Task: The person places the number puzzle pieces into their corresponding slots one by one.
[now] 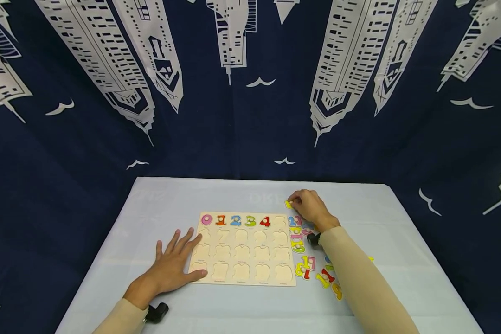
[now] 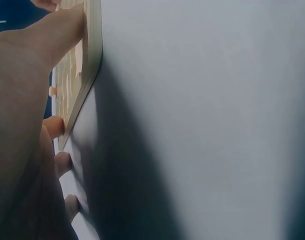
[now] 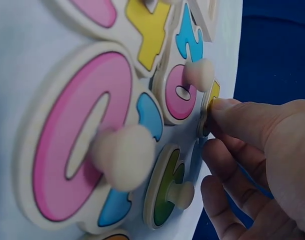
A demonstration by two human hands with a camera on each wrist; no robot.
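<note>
A wooden number puzzle board (image 1: 250,273) lies on the table, with the pieces 0 (image 1: 206,220), 1 (image 1: 221,220), 2 (image 1: 235,220), 3 (image 1: 250,221) and 4 (image 1: 265,221) in its top row. My left hand (image 1: 171,269) rests with spread fingers on the board's left edge, its thumb (image 2: 67,30) over the rim. Beyond the board's top right corner, my right hand (image 1: 311,207) pinches a yellow number piece (image 1: 289,204) between thumb and fingers. In the right wrist view that yellow piece (image 3: 214,92) is mostly hidden by the fingers; its digit cannot be read.
Several knobbed number pieces lie right of the board, among them a yellow one (image 1: 298,246) and a red one (image 1: 328,275). Close to the right wrist camera are a pink-and-blue piece (image 3: 47,170) and a green piece (image 3: 162,210). A dark patterned cloth (image 1: 234,139) hangs behind the white table (image 1: 171,199).
</note>
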